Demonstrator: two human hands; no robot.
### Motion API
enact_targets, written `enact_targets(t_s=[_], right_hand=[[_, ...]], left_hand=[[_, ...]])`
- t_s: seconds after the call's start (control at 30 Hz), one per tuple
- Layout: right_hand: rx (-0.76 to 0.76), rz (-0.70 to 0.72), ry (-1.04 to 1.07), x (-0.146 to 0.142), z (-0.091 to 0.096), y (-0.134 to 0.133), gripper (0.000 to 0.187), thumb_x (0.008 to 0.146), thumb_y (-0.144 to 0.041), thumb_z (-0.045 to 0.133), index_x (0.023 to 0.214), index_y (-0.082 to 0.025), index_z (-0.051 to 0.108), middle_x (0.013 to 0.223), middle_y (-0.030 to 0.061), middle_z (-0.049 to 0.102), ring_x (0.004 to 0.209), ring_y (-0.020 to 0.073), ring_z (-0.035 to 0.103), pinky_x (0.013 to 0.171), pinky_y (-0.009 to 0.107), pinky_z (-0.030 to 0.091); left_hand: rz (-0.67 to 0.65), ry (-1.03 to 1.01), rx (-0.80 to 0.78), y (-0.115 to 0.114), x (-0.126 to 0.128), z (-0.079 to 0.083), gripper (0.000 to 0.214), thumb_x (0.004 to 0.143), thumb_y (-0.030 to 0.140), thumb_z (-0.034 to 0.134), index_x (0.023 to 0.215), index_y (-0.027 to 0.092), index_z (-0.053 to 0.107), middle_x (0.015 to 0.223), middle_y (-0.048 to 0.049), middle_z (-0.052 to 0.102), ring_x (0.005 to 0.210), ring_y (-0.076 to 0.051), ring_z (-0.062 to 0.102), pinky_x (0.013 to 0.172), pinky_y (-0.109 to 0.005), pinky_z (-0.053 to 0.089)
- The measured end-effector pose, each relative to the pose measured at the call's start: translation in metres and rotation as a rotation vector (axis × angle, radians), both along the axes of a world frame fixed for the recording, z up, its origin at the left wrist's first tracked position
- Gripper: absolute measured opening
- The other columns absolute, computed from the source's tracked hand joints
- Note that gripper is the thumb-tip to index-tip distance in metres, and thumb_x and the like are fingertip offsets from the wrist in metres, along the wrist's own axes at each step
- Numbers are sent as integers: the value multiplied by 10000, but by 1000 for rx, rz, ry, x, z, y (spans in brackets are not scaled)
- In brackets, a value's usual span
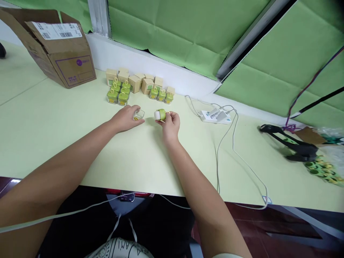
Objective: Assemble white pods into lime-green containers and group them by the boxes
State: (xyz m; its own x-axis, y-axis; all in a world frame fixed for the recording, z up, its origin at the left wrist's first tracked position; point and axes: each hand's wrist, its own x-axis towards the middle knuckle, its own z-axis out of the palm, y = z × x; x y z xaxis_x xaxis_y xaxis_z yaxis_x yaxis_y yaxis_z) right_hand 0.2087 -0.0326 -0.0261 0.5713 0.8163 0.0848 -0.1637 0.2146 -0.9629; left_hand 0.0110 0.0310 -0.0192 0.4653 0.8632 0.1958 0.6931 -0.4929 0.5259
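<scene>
Clamping their fingers, the left hand (127, 119) grips a clear cup (139, 114), the right hand (171, 128) a green-and-white lid (160, 114).

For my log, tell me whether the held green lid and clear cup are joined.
No, the right hand holds the green lid apart from the clear cup in the left hand.

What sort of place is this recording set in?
Probably an indoor workroom, perhaps for small-goods handling: a long pale table bears a large open carton, a row of small cardboard boxes and grouped green-lidded containers.
</scene>
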Motion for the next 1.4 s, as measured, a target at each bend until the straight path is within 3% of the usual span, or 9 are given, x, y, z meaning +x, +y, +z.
enact_targets(t_s=[0.1,0.2,0.37,0.57,0.67,0.83,0.97,1.2,1.4], right_hand=[[-61,-4,100,1,-1,4,101,1016,-218,572,928,-252,537,904,-35,613,819,123,671,754,291,684],[-90,50,165,-4,1,1,109,1032,-169,522,962,-247,552,925,-24,649,804,127,699,767,314,694],[-26,196,214,-14,7,-10,66,1016,-186,581,982,-243,583,925,-26,713,818,130,731,830,326,700],[-1,307,293,-16,12,-16,73,967,-196,653,983,-250,606,874,-45,761,799,128,745,876,317,690],[-1,371,333,-15,14,-16,65,965,-258,684,1008,-246,637,913,-25,793,835,135,772,880,299,682],[17,452,335,-17,16,-19,266,895,-407,833,1028,-247,668,961,10,829,920,180,815,927,337,688],[36,469,286,-18,16,-21,366,810,-450,924,1004,-244,691,964,4,837,933,190,827,942,353,689],[45,583,144,-17,18,-24,541,734,-580,955,1114,-270,727,1012,5,836,981,212,828,954,372,684],[37,570,71,-20,19,-24,526,757,-650,913,1087,-275,747,1061,3,832,1016,208,815,962,365,685]], left_hand=[[22,-41,64,0,-5,3,784,868,607,739,1492,151,604,1548,-190,619,1457,-400,564,1197,-512,488],[-4,-161,204,-7,-3,12,645,923,550,708,1427,153,641,1547,-174,617,1476,-373,532,1248,-518,439],[-208,-347,133,-28,14,22,453,980,524,661,1275,188,731,1219,-109,742,938,-229,696,891,-404,597],[-176,-561,137,-31,24,13,375,901,414,774,1215,210,755,1146,-76,745,917,-197,711,853,-356,627],[-184,-563,228,-30,22,12,345,898,338,771,1221,217,749,1182,-71,732,934,-183,710,884,-351,629],[-252,-486,420,-34,20,14,345,933,216,707,1276,240,732,1241,-73,697,1107,-215,705,935,-362,613],[-298,-481,447,-36,21,13,313,950,217,722,1262,232,733,1255,-74,692,1169,-239,699,993,-391,604],[-297,-457,531,-34,20,14,306,945,140,663,1212,251,765,1159,-48,701,1072,-212,697,949,-375,595],[-323,-449,517,-33,19,16,265,945,163,642,1169,243,758,1133,-52,702,1060,-221,693,934,-383,585]])
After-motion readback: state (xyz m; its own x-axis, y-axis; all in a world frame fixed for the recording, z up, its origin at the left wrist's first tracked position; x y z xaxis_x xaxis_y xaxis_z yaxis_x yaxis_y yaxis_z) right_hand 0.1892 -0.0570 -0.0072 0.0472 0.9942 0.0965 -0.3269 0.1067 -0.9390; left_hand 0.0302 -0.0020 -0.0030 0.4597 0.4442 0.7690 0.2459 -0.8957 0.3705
